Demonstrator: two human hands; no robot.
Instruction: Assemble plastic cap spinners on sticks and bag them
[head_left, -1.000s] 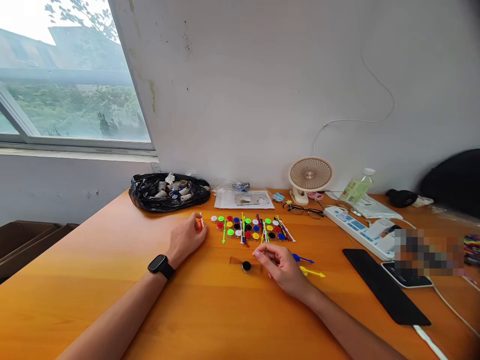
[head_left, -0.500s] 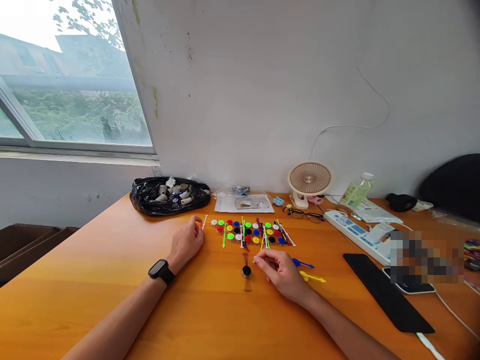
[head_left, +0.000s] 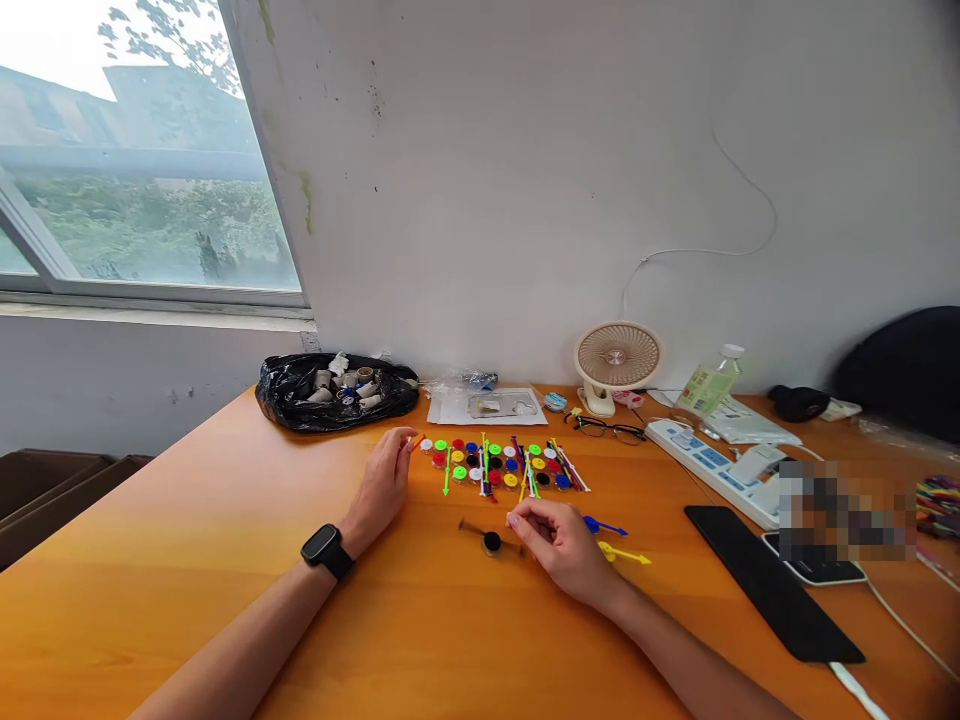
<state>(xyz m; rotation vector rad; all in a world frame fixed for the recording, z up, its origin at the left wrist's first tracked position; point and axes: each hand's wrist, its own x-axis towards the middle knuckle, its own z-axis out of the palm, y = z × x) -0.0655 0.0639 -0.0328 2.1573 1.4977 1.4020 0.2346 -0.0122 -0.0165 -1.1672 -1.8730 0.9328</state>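
A black-capped spinner (head_left: 491,543) stands on the wooden table, its arms smeared by turning. My right hand (head_left: 559,540) is just right of it, thumb and fingers pinched together, with nothing visible in them. My left hand (head_left: 379,485) rests farther left, fingers loosely extended beside the coloured pieces. A thin orange piece (head_left: 418,441) shows by its fingertips; I see no grip on it. Several coloured round spinner bases (head_left: 459,473) stand in rows, with coloured arrow sticks (head_left: 527,470) lying across them. A blue arrow (head_left: 606,526) and a yellow arrow (head_left: 626,555) lie beyond my right hand.
At the back are a black plastic bag (head_left: 281,400) of cardboard tubes, a small fan (head_left: 619,355), glasses (head_left: 606,430) and a bottle (head_left: 709,385). To the right are a power strip (head_left: 712,475), a black flat pad (head_left: 772,585) and cables. The table (head_left: 187,520) extends left.
The spinner's blurred arms have turned from front-to-back to a slanted sideways line. My left hand's fingers have straightened, and the white stick near them no longer shows. My right hand stays put.
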